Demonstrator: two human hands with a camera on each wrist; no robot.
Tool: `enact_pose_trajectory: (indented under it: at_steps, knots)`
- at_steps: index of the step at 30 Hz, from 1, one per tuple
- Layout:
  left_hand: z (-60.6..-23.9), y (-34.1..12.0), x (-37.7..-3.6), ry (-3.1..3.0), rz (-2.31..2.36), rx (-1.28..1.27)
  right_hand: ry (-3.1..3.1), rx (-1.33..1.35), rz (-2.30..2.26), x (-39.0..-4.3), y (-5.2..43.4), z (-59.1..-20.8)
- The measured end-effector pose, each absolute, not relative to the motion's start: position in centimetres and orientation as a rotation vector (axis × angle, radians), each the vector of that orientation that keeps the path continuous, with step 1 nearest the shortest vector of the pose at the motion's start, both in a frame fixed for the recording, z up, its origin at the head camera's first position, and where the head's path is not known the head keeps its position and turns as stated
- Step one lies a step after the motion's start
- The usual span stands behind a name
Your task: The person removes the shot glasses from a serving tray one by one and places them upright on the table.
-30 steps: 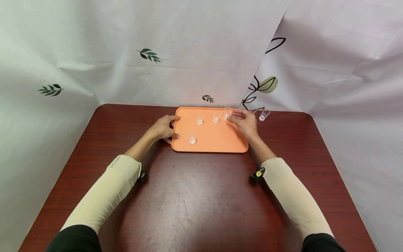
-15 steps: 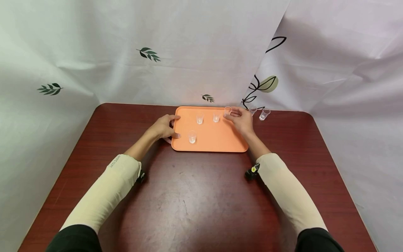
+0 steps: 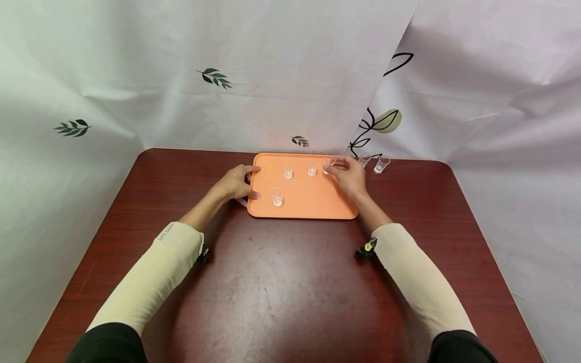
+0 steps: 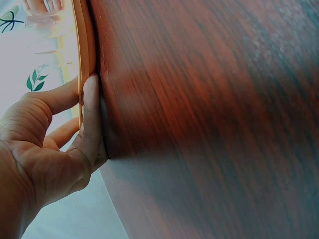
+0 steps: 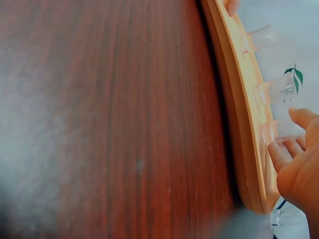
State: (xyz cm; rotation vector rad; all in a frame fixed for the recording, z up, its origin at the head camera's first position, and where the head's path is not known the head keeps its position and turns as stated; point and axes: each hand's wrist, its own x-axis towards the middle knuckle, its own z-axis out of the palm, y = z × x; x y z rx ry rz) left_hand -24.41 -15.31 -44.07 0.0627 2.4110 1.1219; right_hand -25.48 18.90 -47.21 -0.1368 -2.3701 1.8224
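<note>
An orange tray lies at the far edge of the table. My left hand grips its left end, thumb over the rim and other fingers underneath, as the left wrist view shows. At the tray's back right, my right hand holds a small clear plastic cup between thumb and fingers. That cup stands upright, its base close over the tray. To its left are two similar cups, one in the middle and one farther left. Another clear cup stands nearer the front left.
Two more clear cups, one partly behind my right hand and one beside it, stand on the dark red wooden table right of the tray. White leaf-printed curtain hangs directly behind the table's back edge.
My right hand has moved slightly left with its cup, which now sits a little lower, in line with the other back cups. The left hand keeps its grip on the tray.
</note>
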Motion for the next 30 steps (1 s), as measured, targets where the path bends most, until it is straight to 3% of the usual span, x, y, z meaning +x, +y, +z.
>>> enact_pose_trajectory:
  at_steps: [30]
  knots:
    - [-44.0, -15.5, -24.3, 2.397, 1.141, 0.074, -2.326, -0.08, 1.913, -21.7, 22.2, -46.3]
